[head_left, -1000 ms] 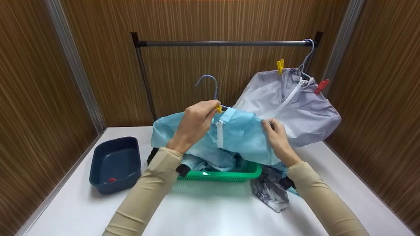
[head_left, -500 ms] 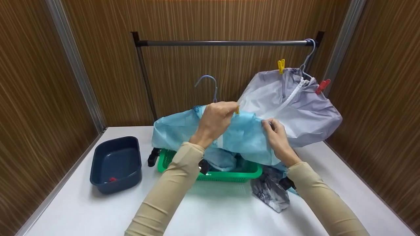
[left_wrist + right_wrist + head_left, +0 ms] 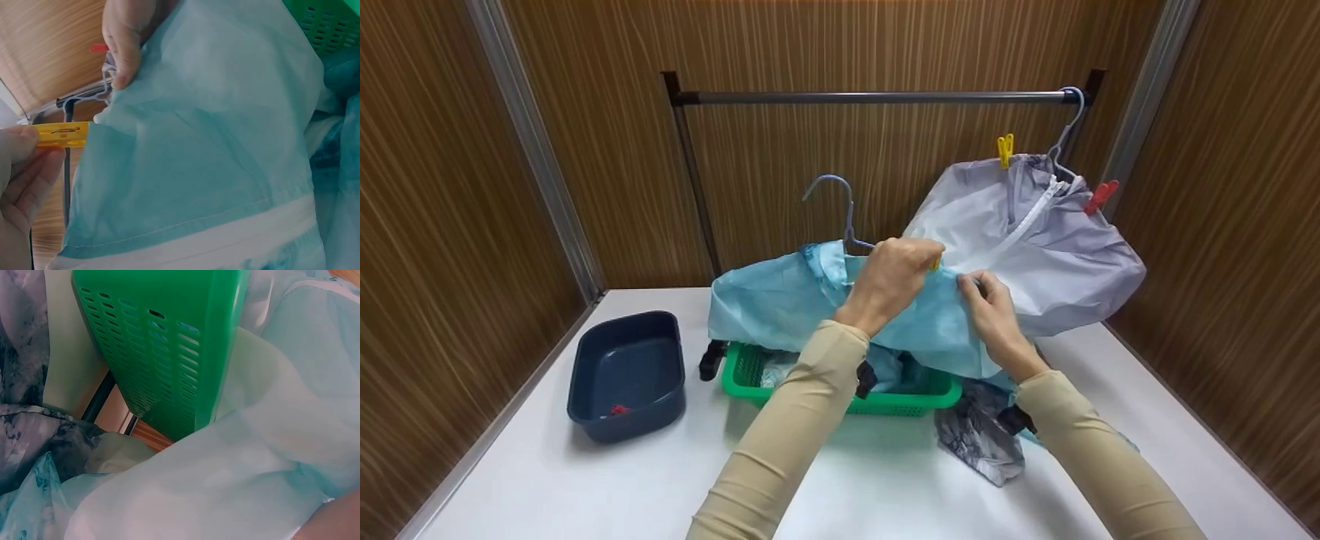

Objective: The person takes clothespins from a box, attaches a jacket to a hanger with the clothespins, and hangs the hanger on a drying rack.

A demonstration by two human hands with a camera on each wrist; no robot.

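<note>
A light blue zip jacket (image 3: pixel 769 296) is spread on a pale blue hanger (image 3: pixel 850 214), its hook standing up free of the rail. Between thumb and fingers my left hand (image 3: pixel 891 277) pinches a yellow clothespin (image 3: pixel 63 135), whose tip meets the jacket's top edge in the left wrist view. My right hand (image 3: pixel 994 311) grips the jacket's shoulder edge together with the hanger's end, just right of the clothespin. In the right wrist view only a bit of that hand (image 3: pixel 332 520) shows, beside the pale cloth.
A dark rail (image 3: pixel 877 97) carries a grey-white jacket (image 3: pixel 1020 240) with a yellow clothespin (image 3: pixel 1005 150) and a red clothespin (image 3: pixel 1101 196). A green basket (image 3: pixel 904 405) with clothes sits below. A navy bin (image 3: pixel 626 427) holds something red; grey patterned cloth (image 3: pixel 979 439) lies at right.
My left hand has moved right along the jacket's top edge with the yellow clothespin, from near the collar to close by my right hand. The right hand keeps its hold in place.
</note>
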